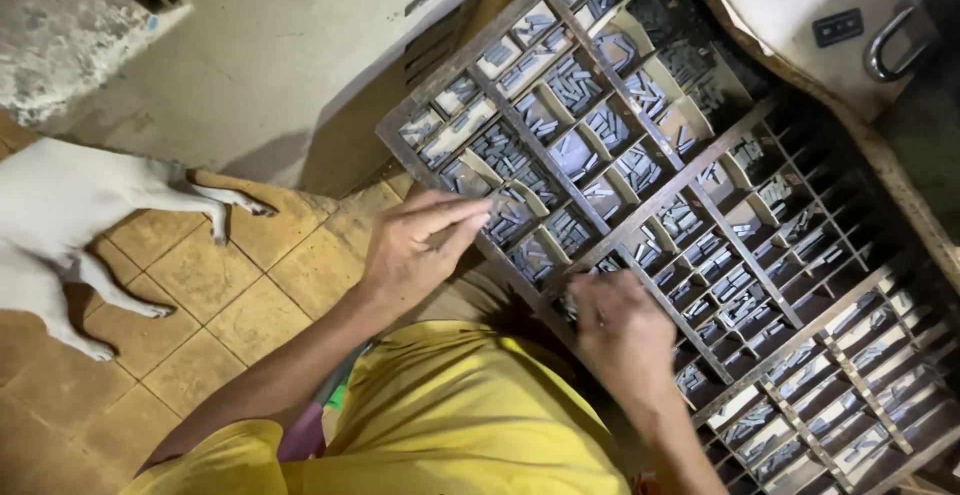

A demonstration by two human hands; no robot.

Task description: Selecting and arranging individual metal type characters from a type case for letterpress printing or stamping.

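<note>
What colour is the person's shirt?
Yellow; the shirt shows in the head view, below both hands.

A big wooden tray [690,195] with many small boxes fills the right of the frame. Little gray metal pieces [575,80] lie in the boxes. The left hand [415,250] pinches something thin near the middle. The right hand [622,330] rests on the tray. A white dog [70,225] lies at the left on the tiled floor [230,295].

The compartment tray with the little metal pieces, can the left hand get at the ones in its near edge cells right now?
Probably yes. The left hand is already over the near edge of the wooden tray, fingers pinched together above open-topped cells of metal pieces. Nothing lies between them; the right hand works farther along.
</note>
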